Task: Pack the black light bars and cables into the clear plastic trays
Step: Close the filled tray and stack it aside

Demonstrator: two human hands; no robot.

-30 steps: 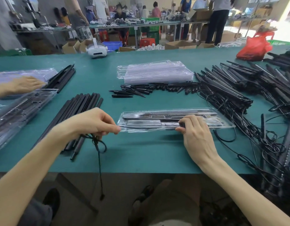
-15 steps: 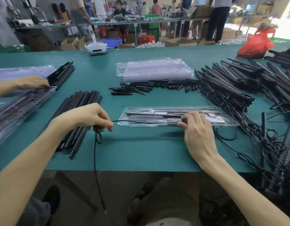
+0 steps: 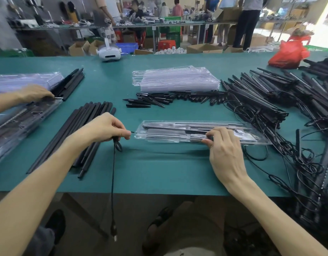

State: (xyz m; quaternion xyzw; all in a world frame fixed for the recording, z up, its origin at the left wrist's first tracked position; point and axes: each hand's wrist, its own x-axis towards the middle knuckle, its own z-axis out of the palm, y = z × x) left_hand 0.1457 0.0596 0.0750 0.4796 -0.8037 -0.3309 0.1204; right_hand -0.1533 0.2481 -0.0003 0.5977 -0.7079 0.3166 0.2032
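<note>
A clear plastic tray [image 3: 259, 140] lies in front of me on the green table, with black light bars inside. My right hand [image 3: 225, 150] pinches its near edge, thumb and fingers on the plastic. Left of the tray, my left hand [image 3: 104, 127] grips a thin black cable [image 3: 113, 182]. A small loop hangs under the fist and the free end with its plug dangles below the table edge. A short taut stretch of cable runs from my left fingers to the tray's left end.
Black rods [image 3: 82, 130] lie under my left wrist. A stack of empty clear trays [image 3: 176, 80] and small black pieces [image 3: 159, 100] sit behind. Light bars with tangled cables [image 3: 270, 100] fill the right. Another person's hand [image 3: 34, 93] works on trays at the left.
My left hand pulled the cable leftward away from the tray; its free end now hangs lower under the table edge. My right hand's fingers shifted along the tray's near edge.
</note>
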